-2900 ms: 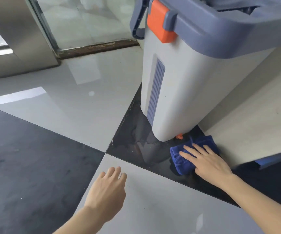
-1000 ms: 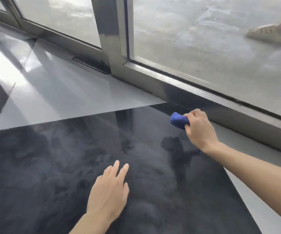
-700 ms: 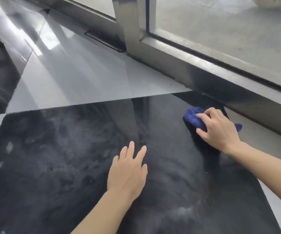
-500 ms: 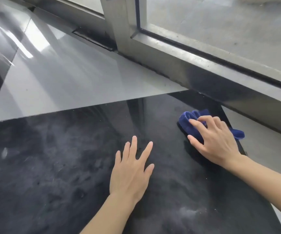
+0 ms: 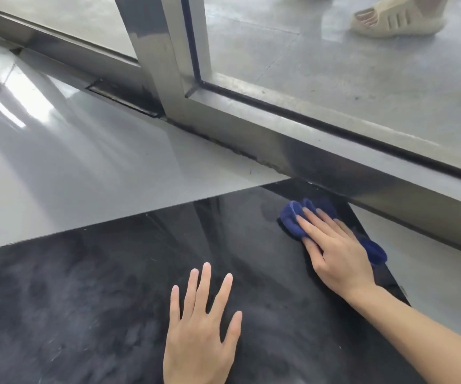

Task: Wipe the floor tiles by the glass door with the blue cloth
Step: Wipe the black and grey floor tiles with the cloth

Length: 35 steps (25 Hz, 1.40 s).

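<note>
A blue cloth point(image 5: 293, 220) lies bunched on the black floor tile point(image 5: 99, 286), close to its far corner by the glass door's metal frame point(image 5: 334, 167). My right hand point(image 5: 334, 250) lies flat on the cloth, fingers stretched over it, pressing it onto the tile; part of the cloth sticks out behind the hand on the right. My left hand point(image 5: 201, 331) rests palm down on the black tile, fingers spread, holding nothing. The black tile looks streaky and dusty at the left and near side.
A glossy grey tile point(image 5: 71, 167) adjoins the black one at the far left. The glass door point(image 5: 334, 67) runs across the back right. Beyond the glass, on a concrete floor, a person's foot in a beige sandal point(image 5: 392, 16) stands.
At first my right hand wiped by a mop bucket; the view then turned to the door. In the last second the hand came down with the cloth and flattened on it.
</note>
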Motion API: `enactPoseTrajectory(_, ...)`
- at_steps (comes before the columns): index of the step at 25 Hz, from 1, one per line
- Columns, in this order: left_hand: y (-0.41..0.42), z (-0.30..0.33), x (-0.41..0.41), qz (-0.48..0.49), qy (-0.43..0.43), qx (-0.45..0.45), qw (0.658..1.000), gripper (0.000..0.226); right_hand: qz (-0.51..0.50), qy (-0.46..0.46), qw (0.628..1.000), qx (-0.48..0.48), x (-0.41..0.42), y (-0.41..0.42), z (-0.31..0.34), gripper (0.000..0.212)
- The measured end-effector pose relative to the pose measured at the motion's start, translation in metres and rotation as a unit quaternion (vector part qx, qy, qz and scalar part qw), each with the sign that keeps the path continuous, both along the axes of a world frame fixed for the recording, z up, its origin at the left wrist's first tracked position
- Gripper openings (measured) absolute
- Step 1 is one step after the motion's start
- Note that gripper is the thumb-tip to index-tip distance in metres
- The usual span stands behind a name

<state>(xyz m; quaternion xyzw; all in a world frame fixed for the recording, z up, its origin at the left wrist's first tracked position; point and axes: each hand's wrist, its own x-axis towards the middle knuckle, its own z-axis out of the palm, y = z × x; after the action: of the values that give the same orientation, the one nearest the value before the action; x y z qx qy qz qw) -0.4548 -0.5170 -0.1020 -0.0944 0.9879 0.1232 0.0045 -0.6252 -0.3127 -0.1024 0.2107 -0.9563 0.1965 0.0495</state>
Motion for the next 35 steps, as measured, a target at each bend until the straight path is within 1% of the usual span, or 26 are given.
enactPoseTrajectory(2, -0.001, -0.002, 0.001, -0.011, 0.012, 0.0, 1.0, 0.054, -0.027, -0.023, 0.999, 0.006, -0.021, -0.01, 0.001, 0.042)
enactPoseTrajectory(5, 0.001, -0.007, 0.002, -0.003, 0.022, -0.009, 1.0, 0.055, -0.02, -0.026, 0.999, 0.026, -0.045, -0.015, -0.004, 0.044)
enactPoseTrajectory(8, 0.003, -0.005, 0.004, -0.001, 0.016, -0.007, 1.0, 0.055, -0.016, -0.005, 0.999, 0.033, -0.048, -0.016, -0.005, 0.043)
enactPoseTrajectory(10, 0.002, -0.003, 0.004, 0.003, 0.013, -0.012, 1.0, 0.056, -0.017, -0.008, 0.999, 0.028, -0.039, -0.018, -0.001, 0.043)
enactPoseTrajectory(13, 0.003, 0.0, 0.007, 0.007, 0.014, -0.003, 1.0, 0.059, 0.012, -0.002, 0.999, 0.047, 0.002, -0.014, 0.005, 0.048)
enactPoseTrajectory(16, 0.004, 0.002, 0.006, 0.023, 0.047, 0.035, 0.998, 0.059, 0.072, -0.018, 0.995, 0.062, 0.065, 0.0, 0.009, 0.053)
enactPoseTrajectory(18, 0.001, 0.001, 0.007, 0.044, 0.064, 0.058, 0.995, 0.058, 0.085, -0.026, 0.995, 0.053, 0.101, 0.005, 0.004, 0.051)
enactPoseTrajectory(19, -0.003, 0.002, 0.009, 0.048, 0.065, 0.056, 0.995, 0.058, 0.086, -0.027, 0.995, 0.044, 0.115, 0.006, 0.001, 0.05)
enactPoseTrajectory(21, -0.011, 0.003, 0.019, 0.024, 0.054, 0.026, 0.998, 0.058, 0.096, -0.008, 0.995, 0.037, 0.128, 0.007, 0.0, 0.046)
enactPoseTrajectory(24, -0.028, 0.004, 0.038, -0.006, 0.046, -0.013, 0.999, 0.059, 0.152, 0.031, 0.986, 0.063, 0.102, -0.004, 0.005, 0.043)
enactPoseTrajectory(25, -0.032, 0.004, 0.043, 0.005, 0.047, -0.015, 0.999, 0.059, 0.145, 0.023, 0.987, 0.071, 0.088, -0.012, 0.006, 0.043)
enactPoseTrajectory(27, -0.037, 0.004, 0.051, 0.043, 0.049, -0.015, 0.998, 0.062, 0.099, -0.018, 0.992, 0.071, 0.058, -0.034, 0.004, 0.044)
enactPoseTrajectory(29, -0.038, 0.0, 0.062, 0.079, 0.049, -0.004, 0.996, 0.065, 0.071, -0.032, 0.994, 0.077, 0.032, -0.056, -0.002, 0.045)
enactPoseTrajectory(31, -0.04, -0.003, 0.071, 0.107, 0.047, 0.008, 0.993, 0.069, 0.083, -0.04, 0.991, 0.101, 0.003, -0.07, -0.004, 0.047)
enactPoseTrajectory(33, -0.042, -0.003, 0.076, 0.115, 0.04, 0.01, 0.992, 0.07, 0.096, -0.051, 0.987, 0.114, -0.021, -0.082, -0.003, 0.047)
enactPoseTrajectory(35, -0.042, 0.0, 0.077, 0.116, 0.037, 0.005, 0.992, 0.068, 0.085, -0.055, 0.988, 0.116, -0.033, -0.092, 0.001, 0.047)
